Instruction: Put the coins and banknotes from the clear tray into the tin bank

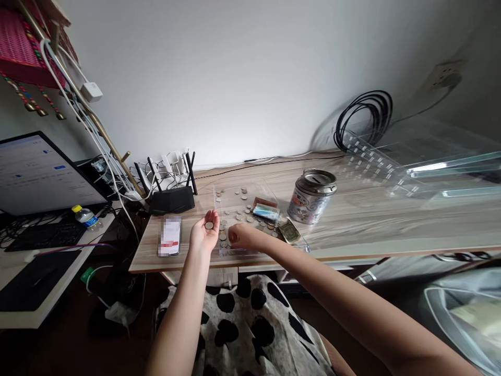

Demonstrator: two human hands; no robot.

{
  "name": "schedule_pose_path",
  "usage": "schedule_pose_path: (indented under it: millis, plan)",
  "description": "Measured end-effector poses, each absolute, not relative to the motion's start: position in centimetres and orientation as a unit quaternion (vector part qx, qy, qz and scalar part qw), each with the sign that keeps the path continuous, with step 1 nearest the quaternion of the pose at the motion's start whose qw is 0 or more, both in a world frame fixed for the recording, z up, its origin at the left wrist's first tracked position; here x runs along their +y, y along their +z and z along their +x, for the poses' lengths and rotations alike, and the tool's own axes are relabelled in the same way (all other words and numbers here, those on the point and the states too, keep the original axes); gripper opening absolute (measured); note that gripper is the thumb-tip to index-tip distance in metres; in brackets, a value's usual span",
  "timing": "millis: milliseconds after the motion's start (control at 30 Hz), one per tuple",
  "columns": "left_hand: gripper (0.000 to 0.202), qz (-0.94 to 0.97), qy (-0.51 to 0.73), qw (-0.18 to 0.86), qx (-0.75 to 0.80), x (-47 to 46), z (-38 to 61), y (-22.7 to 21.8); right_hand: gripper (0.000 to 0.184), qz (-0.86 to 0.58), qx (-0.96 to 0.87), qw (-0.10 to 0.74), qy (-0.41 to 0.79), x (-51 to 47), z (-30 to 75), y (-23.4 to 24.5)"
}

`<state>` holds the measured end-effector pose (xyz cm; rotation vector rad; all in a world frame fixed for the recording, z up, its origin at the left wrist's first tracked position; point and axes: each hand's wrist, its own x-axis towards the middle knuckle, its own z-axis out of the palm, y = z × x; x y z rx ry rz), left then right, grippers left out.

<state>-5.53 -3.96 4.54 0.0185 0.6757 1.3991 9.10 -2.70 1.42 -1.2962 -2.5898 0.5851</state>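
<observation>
My left hand (204, 233) is held palm up at the near left edge of a clear tray (270, 194), fingers cupped around a coin (209, 225) lying in the palm. My right hand (239, 236) reaches into the tray's near part, fingers curled down onto the scattered coins (239, 210); whether it pinches one is hidden. Folded banknotes (266, 210) lie in the tray and another note (289, 230) at its right corner. A tin money box (312, 196) with a slotted lid stands just right of the tray.
A phone (169, 236) lies left of my left hand, a black router (171, 199) behind it. A laptop (37, 175) and water bottle (86, 216) sit on a lower desk at left. Clear acrylic boxes (430, 164) and coiled black cable (364, 121) occupy the right.
</observation>
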Motion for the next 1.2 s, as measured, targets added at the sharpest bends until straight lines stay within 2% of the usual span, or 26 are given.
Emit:
schedule_pose_path:
  millis: [167,433,600,833,1000,1100,1200]
  plan:
    - [0.018,-0.009,0.642,0.716,0.274,-4.9,-6.4,4.8,0.01,-0.45,-0.866,0.064,0.211,-2.6,8.6,1.5]
    - [0.017,-0.03,0.634,0.728,0.26,-6.0,-6.4,4.6,0.023,-0.448,-0.783,0.103,0.419,-1.9,7.8,1.2]
    - [0.017,-0.029,0.63,0.729,0.264,-6.3,-6.7,4.7,0.016,-0.474,-0.821,0.099,0.303,-2.6,7.3,1.3]
    - [0.017,-0.036,0.615,0.744,0.26,-6.6,-6.3,4.3,0.023,-0.42,-0.857,0.042,0.295,-2.4,6.7,1.8]
    - [0.017,-0.039,0.608,0.751,0.255,-6.8,-6.4,4.1,0.018,-0.39,-0.872,0.008,0.298,-2.3,6.5,2.2]
    - [0.018,-0.039,0.616,0.746,0.249,-6.8,-6.8,4.1,0.018,-0.397,-0.862,0.029,0.315,-2.3,6.7,2.1]
    - [0.018,-0.04,0.618,0.744,0.25,-6.8,-6.9,4.1,0.026,-0.446,-0.83,0.099,0.319,-1.6,7.1,2.1]
